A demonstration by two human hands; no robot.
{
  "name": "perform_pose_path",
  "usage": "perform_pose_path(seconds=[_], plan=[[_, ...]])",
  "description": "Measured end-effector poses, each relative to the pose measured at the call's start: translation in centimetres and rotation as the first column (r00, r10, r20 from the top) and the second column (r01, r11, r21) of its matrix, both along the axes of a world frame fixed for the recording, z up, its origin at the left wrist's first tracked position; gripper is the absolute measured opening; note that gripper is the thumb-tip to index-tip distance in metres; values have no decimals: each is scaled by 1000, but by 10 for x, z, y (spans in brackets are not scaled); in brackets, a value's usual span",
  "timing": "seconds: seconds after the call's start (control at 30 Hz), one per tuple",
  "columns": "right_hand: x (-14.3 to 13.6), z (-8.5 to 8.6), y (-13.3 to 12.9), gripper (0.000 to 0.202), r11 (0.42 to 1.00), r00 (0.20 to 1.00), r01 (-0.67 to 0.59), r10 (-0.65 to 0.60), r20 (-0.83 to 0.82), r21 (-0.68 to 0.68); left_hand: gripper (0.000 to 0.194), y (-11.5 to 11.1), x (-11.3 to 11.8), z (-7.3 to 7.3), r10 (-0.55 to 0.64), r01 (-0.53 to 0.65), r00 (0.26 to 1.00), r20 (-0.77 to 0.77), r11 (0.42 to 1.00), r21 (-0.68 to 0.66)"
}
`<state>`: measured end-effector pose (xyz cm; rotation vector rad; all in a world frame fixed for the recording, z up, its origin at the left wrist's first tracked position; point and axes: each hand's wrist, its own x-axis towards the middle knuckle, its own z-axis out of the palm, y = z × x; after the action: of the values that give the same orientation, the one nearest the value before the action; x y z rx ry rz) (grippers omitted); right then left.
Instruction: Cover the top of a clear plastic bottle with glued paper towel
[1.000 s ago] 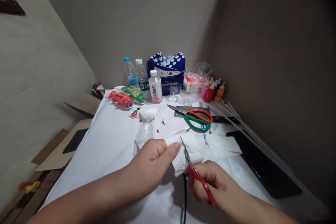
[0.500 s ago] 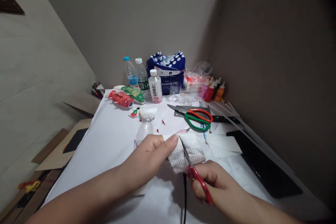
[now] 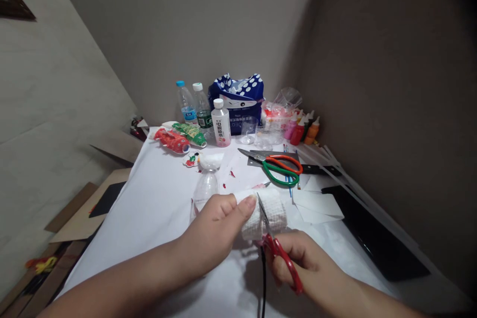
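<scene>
My left hand (image 3: pixel 219 223) pinches a white textured cloth (image 3: pixel 276 211), its thumb pressed on the near face. The cloth is bent over in a curve in front of me, above the table. My right hand (image 3: pixel 301 256) grips red-handled scissors (image 3: pixel 283 253), fingers in the loops. One blade lies across the front of the cloth, its tip close to my left thumb; the other blade is hidden. Just beyond my left hand a clear plastic bottle piece (image 3: pixel 207 186) stands with white material (image 3: pixel 211 161) on it.
Large shears (image 3: pixel 281 169) with orange and green handles lie on a knife (image 3: pixel 316 169). Red (image 3: pixel 172 141) and green (image 3: pixel 191 134) fish crafts, bottles (image 3: pixel 221 124) and a blue bag (image 3: pixel 238 104) are at the back. Paint bottles (image 3: pixel 297 133) and a black panel (image 3: pixel 376 233) are on the right.
The scissors' blades have closed somewhat on the cloth. The cloth's right end has curled inward and its lower edge has risen. Both hands stay nearly in place.
</scene>
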<state>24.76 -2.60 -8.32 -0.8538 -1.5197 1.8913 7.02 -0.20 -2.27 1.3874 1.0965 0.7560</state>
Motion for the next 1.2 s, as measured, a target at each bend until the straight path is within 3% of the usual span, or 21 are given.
perform_pose_path(seconds=[0.37, 0.53, 0.67, 0.8, 1.03, 1.2], plan=[[1, -1, 0, 24, 1000, 1000, 15, -15, 1, 13, 53, -1, 0, 1, 22, -22, 998, -60, 1000, 6], [0, 0, -1, 25, 999, 999, 23, -24, 26, 48, 50, 0, -3, 2, 37, -28, 996, 81, 993, -112], [0, 0, -3, 24, 998, 997, 28, -33, 74, 62, 48, 2, -5, 1, 52, -31, 986, 160, 992, -126], [-1, 1, -3, 22, 1000, 999, 28, -29, 28, 10, 51, 1, -4, 1, 20, -13, 997, 79, 996, -91], [-1, 6, -1, 32, 1000, 1000, -7, 7, 5, 15, 53, -2, -3, -2, 59, -49, 976, -209, 997, 56], [1, 7, -1, 44, 1000, 999, -6, 6, 32, -1, 52, -4, -5, -1, 43, -23, 969, -242, 996, 84]])
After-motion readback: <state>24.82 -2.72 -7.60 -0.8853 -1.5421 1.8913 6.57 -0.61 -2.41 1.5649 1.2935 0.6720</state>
